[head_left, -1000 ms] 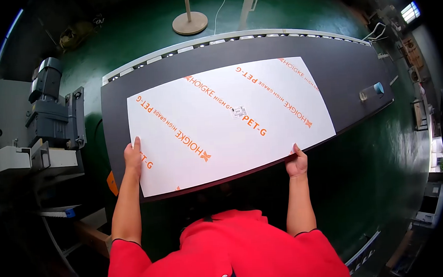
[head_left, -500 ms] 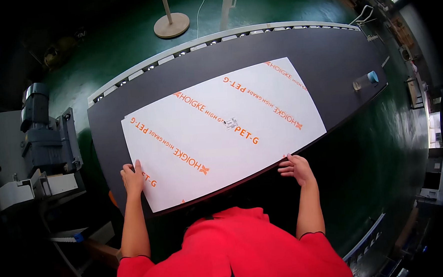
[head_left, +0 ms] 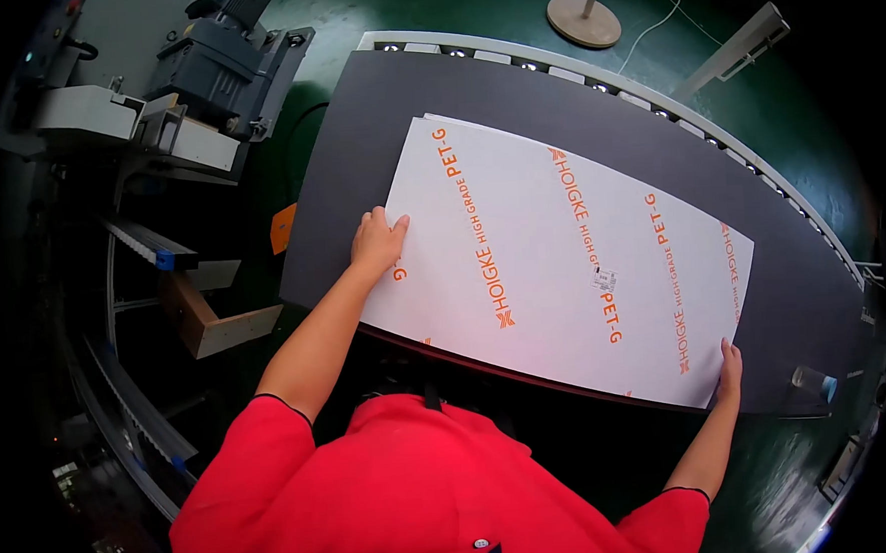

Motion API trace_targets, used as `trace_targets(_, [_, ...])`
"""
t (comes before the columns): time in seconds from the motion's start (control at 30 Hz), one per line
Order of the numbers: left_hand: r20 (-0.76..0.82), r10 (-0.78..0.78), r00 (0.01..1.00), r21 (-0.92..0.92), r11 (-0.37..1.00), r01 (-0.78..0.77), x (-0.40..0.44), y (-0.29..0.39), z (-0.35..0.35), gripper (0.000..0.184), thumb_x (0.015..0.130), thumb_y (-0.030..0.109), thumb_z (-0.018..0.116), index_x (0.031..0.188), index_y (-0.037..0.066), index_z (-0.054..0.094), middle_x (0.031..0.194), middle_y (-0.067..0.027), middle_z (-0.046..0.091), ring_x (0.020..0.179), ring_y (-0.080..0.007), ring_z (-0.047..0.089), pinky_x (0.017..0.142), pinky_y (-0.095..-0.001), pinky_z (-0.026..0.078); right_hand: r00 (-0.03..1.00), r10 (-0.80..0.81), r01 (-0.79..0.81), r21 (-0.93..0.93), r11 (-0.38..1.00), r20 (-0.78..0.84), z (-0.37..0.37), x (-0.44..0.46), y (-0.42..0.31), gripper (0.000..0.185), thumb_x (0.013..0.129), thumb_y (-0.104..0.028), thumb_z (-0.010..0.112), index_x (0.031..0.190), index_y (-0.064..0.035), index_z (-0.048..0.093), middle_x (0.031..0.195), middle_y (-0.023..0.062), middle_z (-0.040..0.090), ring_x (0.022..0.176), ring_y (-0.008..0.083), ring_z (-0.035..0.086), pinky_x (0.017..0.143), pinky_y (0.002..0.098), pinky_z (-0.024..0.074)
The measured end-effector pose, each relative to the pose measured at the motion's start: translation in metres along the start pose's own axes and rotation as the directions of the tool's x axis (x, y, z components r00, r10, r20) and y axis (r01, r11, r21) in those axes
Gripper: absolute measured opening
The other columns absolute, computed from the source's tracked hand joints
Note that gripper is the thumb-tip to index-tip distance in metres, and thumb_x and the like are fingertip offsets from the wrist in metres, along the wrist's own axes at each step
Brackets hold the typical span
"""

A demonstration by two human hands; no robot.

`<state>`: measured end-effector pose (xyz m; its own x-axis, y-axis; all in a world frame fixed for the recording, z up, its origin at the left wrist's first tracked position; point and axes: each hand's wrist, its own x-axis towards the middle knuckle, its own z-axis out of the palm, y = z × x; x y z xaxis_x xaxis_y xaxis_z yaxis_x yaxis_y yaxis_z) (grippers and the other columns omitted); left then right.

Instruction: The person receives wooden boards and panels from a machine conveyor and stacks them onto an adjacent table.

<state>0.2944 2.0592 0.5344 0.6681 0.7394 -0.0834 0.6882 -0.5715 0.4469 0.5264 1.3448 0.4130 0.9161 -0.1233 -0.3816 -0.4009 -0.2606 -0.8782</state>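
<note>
A white panel printed in orange with "HOIGKE HIGH GRADE PET-G" lies flat on a dark grey board. A sliver of another white layer shows under its far left corner. My left hand grips the panel's left edge, thumb on top and fingers at the side. At the right edge, by the near corner, my right hand holds the panel, its fingers partly hidden. A small printed label sits on the panel, right of the middle.
A clear jar with a blue lid stands at the board's right end. A pale roller rail runs along the far side. Grey machinery and a wooden frame are on the left. A round stand base rests on the green floor.
The view has swung left, so the board and panel appear turned. My right hand has gone from the near edge to the panel's right edge; my left hand remains at the left edge.
</note>
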Motion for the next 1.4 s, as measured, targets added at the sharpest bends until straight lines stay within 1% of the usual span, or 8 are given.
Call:
trace_targets(0.07, [0.010,-0.012,1.000,0.013,1.000,0.012,0.056,-0.072,-0.060,0.049,0.091,0.043,0.054,0.113,-0.001,0.051,0.114,-0.0206,0.054,0.107,-0.0365,0.055,0.089,-0.0445,0.045,0.995,-0.066,0.055,-0.137,0.989,-0.076,0.105,-0.057,-0.023,0.049,0.089,-0.028,0.067,0.124,0.0030,0.051,0.115,0.0117,0.060,0.103,0.0198,0.056,0.090,0.0322,0.0436])
trace_targets(0.27, [0.011,-0.099,0.995,-0.062,0.993,0.099,0.051,-0.049,-0.070,0.050,0.091,0.045,0.055,0.119,0.004,0.051,0.113,-0.0189,0.053,0.110,-0.0345,0.052,0.090,-0.0431,0.045,0.964,-0.171,0.126,-0.216,0.968,-0.202,0.073,-0.060,-0.012,0.041,0.087,-0.018,0.069,0.119,0.0017,0.052,0.108,0.0091,0.060,0.094,0.0174,0.056,0.084,0.0302,0.0445])
trace_targets(0.37, [-0.022,-0.077,0.997,-0.080,0.994,0.075,0.078,-0.115,-0.113,0.048,0.090,0.044,0.056,0.119,0.006,0.051,0.110,-0.0180,0.053,0.109,-0.0350,0.052,0.089,-0.0437,0.045,0.953,-0.197,0.138,-0.250,0.958,-0.229,0.126,-0.117,-0.024,0.038,0.088,-0.014,0.068,0.118,0.0018,0.051,0.104,0.0081,0.060,0.091,0.0164,0.054,0.082,0.0299,0.0442])
trace_targets(0.53, [-0.071,-0.110,0.991,-0.111,0.989,0.101,0.049,-0.076,-0.078,0.041,0.089,0.044,0.057,0.112,0.010,0.052,0.115,-0.0143,0.048,0.113,-0.0327,0.048,0.087,-0.0485,0.045,0.996,-0.094,0.094,0.151,0.984,-0.010,0.050,-0.019,0.043,0.031,0.090,-0.007,0.059,0.115,0.0074,0.049,0.108,0.0178,0.059,0.092,0.0265,0.060,0.084,0.0376,0.0488])
trace_targets(0.77, [-0.081,-0.147,0.986,-0.107,0.985,0.138,0.031,-0.045,-0.062,0.041,0.091,0.044,0.055,0.115,0.011,0.052,0.114,-0.0143,0.049,0.111,-0.0311,0.050,0.087,-0.0464,0.044,0.955,-0.233,0.129,-0.448,0.885,-0.186,0.133,-0.084,-0.057,0.037,0.090,-0.017,0.057,0.120,0.0040,0.049,0.114,0.0187,0.057,0.099,0.0277,0.058,0.089,0.0395,0.0467])
trace_targets(1.1, [0.011,-0.076,0.997,-0.199,0.977,0.077,0.020,-0.055,-0.067,0.051,0.089,0.045,0.057,0.118,0.003,0.052,0.121,-0.0138,0.049,0.116,-0.0291,0.048,0.092,-0.0453,0.044,0.866,-0.491,0.237,-0.787,0.569,-0.094,0.242,-0.171,-0.137,0.047,0.091,-0.031,0.054,0.127,-0.0008,0.049,0.122,0.0201,0.055,0.109,0.0294,0.055,0.096,0.0421,0.0438])
trace_targets(1.27, [0.161,0.076,0.984,-0.268,0.963,-0.030,-0.045,-0.149,-0.076,0.046,0.089,0.042,0.055,0.112,0.002,0.055,0.117,-0.0158,0.054,0.113,-0.0308,0.053,0.090,-0.0440,0.045,0.847,-0.524,0.364,-0.820,0.442,0.092,0.344,-0.234,-0.153,0.052,0.092,-0.038,0.052,0.130,-0.0032,0.049,0.126,0.0207,0.053,0.114,0.0303,0.053,0.099,0.0434,0.0423])
trace_targets(1.4, [0.250,0.192,0.949,-0.567,0.824,-0.017,-0.121,-0.284,-0.077,0.036,0.089,0.042,0.053,0.094,0.007,0.061,0.096,-0.0118,0.065,0.096,-0.0306,0.061,0.080,-0.0434,0.048,0.853,-0.420,0.452,-0.842,0.295,0.311,0.458,-0.309,-0.149,0.056,0.092,-0.044,0.051,0.133,-0.0051,0.049,0.130,0.0213,0.052,0.118,0.0310,0.052,0.102,0.0444,0.0412])
